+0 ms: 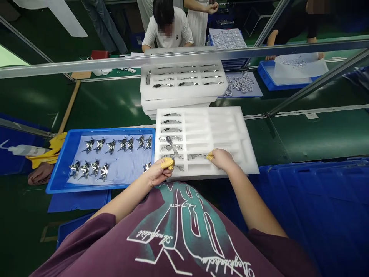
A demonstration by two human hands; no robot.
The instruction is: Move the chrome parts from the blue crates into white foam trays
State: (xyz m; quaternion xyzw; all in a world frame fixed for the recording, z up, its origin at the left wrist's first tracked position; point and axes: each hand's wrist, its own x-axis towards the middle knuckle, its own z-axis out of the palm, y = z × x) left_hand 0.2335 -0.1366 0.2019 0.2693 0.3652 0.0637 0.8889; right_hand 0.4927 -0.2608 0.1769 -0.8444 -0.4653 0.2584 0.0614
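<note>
Over a white foam tray, the left hand pinches a curved shiny piece; the right hand grips a second piece by its right end. Left, a blue tray holds spiky pieces.

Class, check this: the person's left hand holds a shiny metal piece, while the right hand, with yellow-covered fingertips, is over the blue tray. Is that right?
Not quite: the head view shows the right hand, with its yellow-covered fingertips, over the white tray, not the blue tray. The left hand does hold a shiny metal piece.
</note>
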